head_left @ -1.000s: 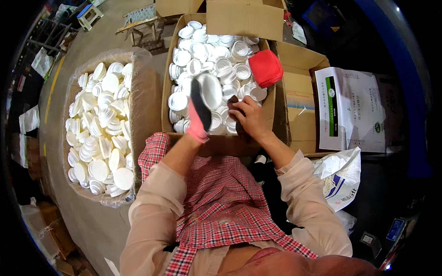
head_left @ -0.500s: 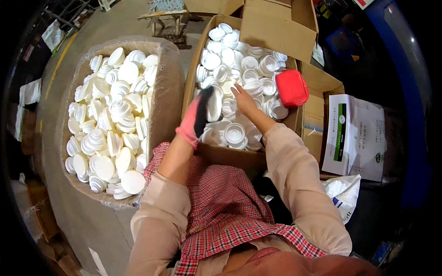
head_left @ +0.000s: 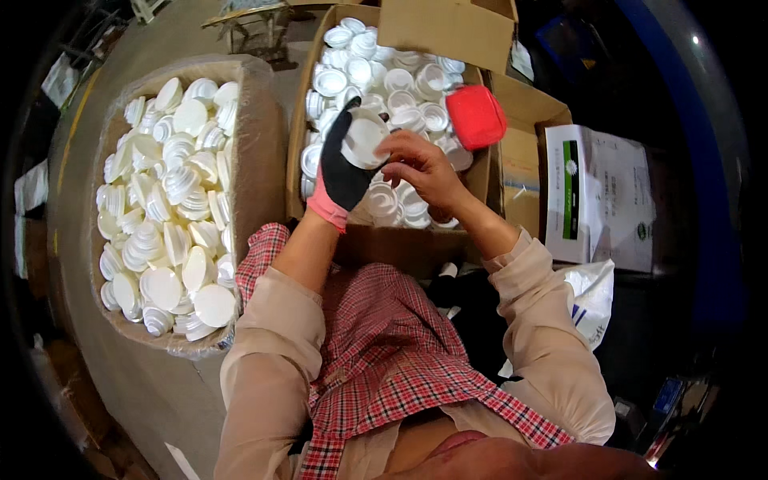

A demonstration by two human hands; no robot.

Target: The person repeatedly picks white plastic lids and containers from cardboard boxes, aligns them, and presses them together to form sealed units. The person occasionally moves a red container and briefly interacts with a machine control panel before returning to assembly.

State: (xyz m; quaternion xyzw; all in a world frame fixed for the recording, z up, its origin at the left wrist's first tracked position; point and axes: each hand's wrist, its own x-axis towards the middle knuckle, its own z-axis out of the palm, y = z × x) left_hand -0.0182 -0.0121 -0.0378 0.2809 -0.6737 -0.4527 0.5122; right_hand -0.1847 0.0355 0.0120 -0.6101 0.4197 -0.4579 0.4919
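My left hand (head_left: 344, 164), in a black glove with a pink cuff, grips a round white plastic lid (head_left: 365, 139) from its left side, its flat face turned up. At the lid's right edge my bare right hand (head_left: 424, 166) has its fingers curled, the fingertips meeting the rim. Whether something small sits between those fingertips is too hard to see. Both hands are above an open cardboard box (head_left: 296, 172) of similar white lids (head_left: 358, 72), several showing ringed, hollow sides.
To the left stands a plastic-lined carton (head_left: 260, 152) heaped with off-white stepped lids (head_left: 182, 182). A red pouch (head_left: 475, 118) rests at the box's right edge. Further right are a white printed carton (head_left: 600, 196) and a white plastic bag (head_left: 592, 300). A low stand (head_left: 260, 28) is behind.
My left hand has lifted a lid from the box and turned its flat face up. My right hand has come out of the pile to the lid's edge. The whole view has shifted slightly.
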